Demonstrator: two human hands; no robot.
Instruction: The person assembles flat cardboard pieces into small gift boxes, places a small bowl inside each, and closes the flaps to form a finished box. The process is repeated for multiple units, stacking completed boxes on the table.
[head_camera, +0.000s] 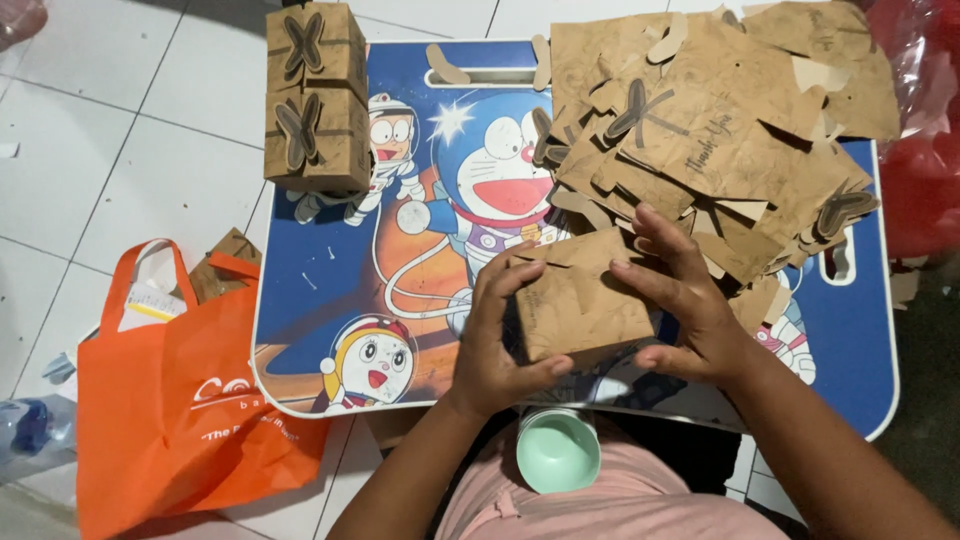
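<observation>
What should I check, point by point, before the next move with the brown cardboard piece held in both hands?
1. Left hand grips the brown cardboard piece: ok.
2. Right hand grips its other side: ok.
3. Piece is fully shaped as a box: not ok, it looks only partly folded.
4. Pile of flat brown cardboard blanks lies within reach on the blue cartoon-printed table: ok.
5. Two finished brown boxes stand stacked at the far left corner, apart from the hands: ok.
6. Pale green cup in the lap stays steady: cannot tell.
</observation>
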